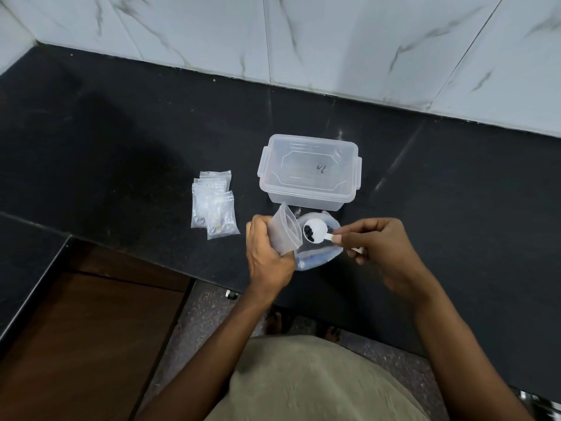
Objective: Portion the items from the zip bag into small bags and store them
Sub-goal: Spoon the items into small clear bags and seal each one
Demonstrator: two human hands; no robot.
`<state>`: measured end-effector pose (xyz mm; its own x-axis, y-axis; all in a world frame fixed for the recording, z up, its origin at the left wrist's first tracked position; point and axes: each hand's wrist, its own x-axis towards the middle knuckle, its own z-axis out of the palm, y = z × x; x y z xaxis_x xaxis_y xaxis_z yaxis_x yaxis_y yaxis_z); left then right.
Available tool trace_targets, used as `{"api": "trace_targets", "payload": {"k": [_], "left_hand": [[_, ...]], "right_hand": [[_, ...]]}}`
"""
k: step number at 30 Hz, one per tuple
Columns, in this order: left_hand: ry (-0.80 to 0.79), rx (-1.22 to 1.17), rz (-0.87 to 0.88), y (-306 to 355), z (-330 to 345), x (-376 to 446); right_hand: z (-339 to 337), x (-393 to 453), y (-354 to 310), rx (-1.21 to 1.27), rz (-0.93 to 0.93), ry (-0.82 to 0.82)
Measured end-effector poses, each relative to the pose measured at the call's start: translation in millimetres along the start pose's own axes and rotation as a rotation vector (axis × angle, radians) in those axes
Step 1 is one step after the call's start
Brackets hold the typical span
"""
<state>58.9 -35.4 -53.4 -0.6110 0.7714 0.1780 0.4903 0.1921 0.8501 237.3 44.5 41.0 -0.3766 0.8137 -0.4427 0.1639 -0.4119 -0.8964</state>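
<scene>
My left hand grips a small clear bag, holding it upright with its mouth open. My right hand pinches the handle of a white scoop that carries a few small black pieces. The scoop is tilted toward the small bag's mouth and hangs over the open zip bag, which stands on the black counter with dark pieces inside. A pile of several small clear bags lies to the left.
A clear plastic storage box with side latches stands just behind the zip bag. White marble wall tiles rise behind the counter. A lower black ledge and a brown cabinet sit at the near left.
</scene>
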Motion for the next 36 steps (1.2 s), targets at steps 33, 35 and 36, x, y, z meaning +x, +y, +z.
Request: {"api": "trace_targets", "payload": {"k": [33, 35, 36], "left_hand": [[0.037, -0.234, 0.064, 50.7, 2.9, 12.3], [0.025, -0.239, 0.055, 48.5, 3.7, 13.6], [0.017, -0.239, 0.052, 48.2, 3.7, 14.1]], "right_hand": [[40.5, -19.9, -0.9, -0.921, -1.169, 0.281], [39.0, -17.2, 1.1, -0.907, -1.197, 0.291], [38.2, -15.6, 2.2, -0.907, -1.204, 0.288]]}}
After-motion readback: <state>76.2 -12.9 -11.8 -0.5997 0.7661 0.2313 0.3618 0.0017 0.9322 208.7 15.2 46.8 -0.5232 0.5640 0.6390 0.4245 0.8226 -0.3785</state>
